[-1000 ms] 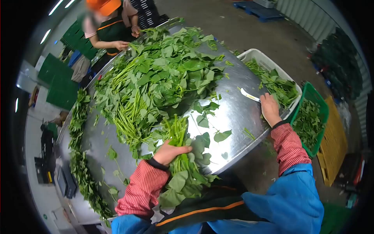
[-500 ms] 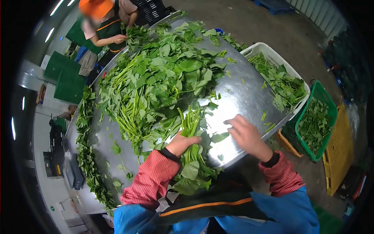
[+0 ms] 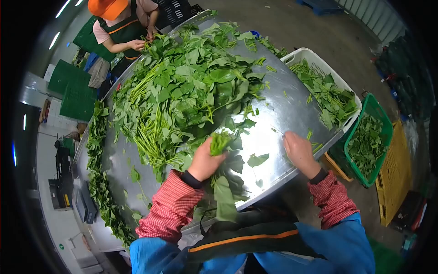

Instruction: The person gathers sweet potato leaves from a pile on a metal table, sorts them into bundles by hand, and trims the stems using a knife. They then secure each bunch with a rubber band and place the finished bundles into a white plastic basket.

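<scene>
My left hand [image 3: 205,160] is wrapped round a bunch of leafy green stems [image 3: 220,142]. The stem ends stick up above the fist, and broad leaves hang below it toward my apron. To the right, my right hand [image 3: 299,153] is closed over the bare metal near the table edge. A short thin thing [image 3: 276,131] shows by its fingertips; its kind is too small to make out. A large heap of leafy greens [image 3: 182,91] lies beyond my left hand. One loose leaf [image 3: 258,159] rests on the metal between my hands.
The metal table [image 3: 292,107] has a raised edge. At its right stand a white crate [image 3: 351,86] and a green crate [image 3: 388,123], both holding greens. A row of greens [image 3: 98,169] lines the left side. Across the heap, a person in an orange cap [image 3: 109,8] handles stems.
My left hand has turned the bunch, so its cut ends now point up toward me. My right hand has moved a little right, and its spread fingers have closed.
</scene>
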Available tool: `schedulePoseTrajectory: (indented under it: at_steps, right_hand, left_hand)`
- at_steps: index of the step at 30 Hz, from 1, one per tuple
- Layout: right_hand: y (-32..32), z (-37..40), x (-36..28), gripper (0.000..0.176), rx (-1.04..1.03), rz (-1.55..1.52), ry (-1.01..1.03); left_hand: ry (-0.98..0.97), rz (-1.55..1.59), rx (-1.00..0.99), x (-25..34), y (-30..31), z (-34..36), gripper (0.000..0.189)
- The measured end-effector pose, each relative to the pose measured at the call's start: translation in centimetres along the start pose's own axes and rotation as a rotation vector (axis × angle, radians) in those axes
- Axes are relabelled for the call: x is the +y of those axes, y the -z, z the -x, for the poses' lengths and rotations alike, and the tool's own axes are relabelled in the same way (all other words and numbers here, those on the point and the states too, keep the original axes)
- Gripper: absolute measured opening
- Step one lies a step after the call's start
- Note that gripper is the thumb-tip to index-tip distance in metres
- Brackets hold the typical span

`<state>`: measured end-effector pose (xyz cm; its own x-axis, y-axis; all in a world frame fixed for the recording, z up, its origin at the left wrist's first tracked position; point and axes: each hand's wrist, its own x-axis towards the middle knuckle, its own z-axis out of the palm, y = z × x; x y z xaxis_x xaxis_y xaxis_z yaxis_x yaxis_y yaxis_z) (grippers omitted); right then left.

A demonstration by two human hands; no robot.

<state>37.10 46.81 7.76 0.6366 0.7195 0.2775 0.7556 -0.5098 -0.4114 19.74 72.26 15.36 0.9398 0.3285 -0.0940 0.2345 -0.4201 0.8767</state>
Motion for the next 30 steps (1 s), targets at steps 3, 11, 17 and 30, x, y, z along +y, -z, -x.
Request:
schedulePoseTrajectory:
  at_steps: [3, 11, 17, 30]
  right_hand:
    - [1.3, -3.1, -1.1, 0.010, 0.127, 0.003, 0.005]
    - [2.9, -3.7, 6.8, 0.029, 0.086, 0.348, -0.069]
    - [1.3, -1.2, 0.2, 0.026, 0.023, -0.001, -0.113]
    - [-5.4, 0.1, -10.8, 0.029, -0.223, -0.079, 0.071]
  left_hand:
    - [-0.243, -0.314, 0.056, 2.5, -1.3, -0.8, 0.037]
    - [-0.622, -0.992, -0.078, 5.1, -2.4, 1.1, 0.067]
    - [-0.003, -0.800, -0.156, -4.5, -1.6, 10.5, 0.065]
    - [0.187, -0.345, 0.482, -10.4, -6.7, 4.6, 0.031]
